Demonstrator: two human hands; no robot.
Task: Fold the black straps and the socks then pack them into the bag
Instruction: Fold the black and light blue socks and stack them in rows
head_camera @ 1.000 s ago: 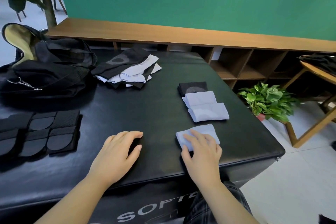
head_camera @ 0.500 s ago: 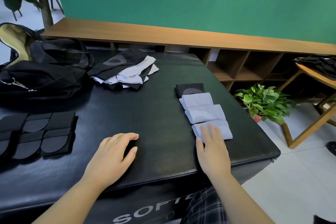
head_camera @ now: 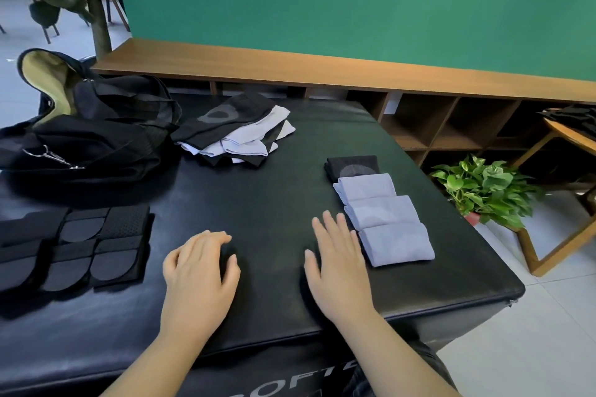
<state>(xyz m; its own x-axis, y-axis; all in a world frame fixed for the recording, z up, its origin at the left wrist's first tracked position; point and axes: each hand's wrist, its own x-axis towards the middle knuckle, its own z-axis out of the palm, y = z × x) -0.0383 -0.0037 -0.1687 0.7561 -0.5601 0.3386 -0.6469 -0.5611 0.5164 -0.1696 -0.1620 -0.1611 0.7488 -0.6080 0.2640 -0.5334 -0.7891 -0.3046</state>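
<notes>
Lifted off the folded socks, right hand lies flat beside them; left hand rests relaxed, both hands empty.

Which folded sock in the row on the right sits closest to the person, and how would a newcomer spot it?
Start at the black padded table and find the row of four folded socks along its right side. The nearest sock ends that row, just right of the right hand, which lies flat beside it. It is pale grey like two neighbours, unlike the black sock at the far end.
</notes>
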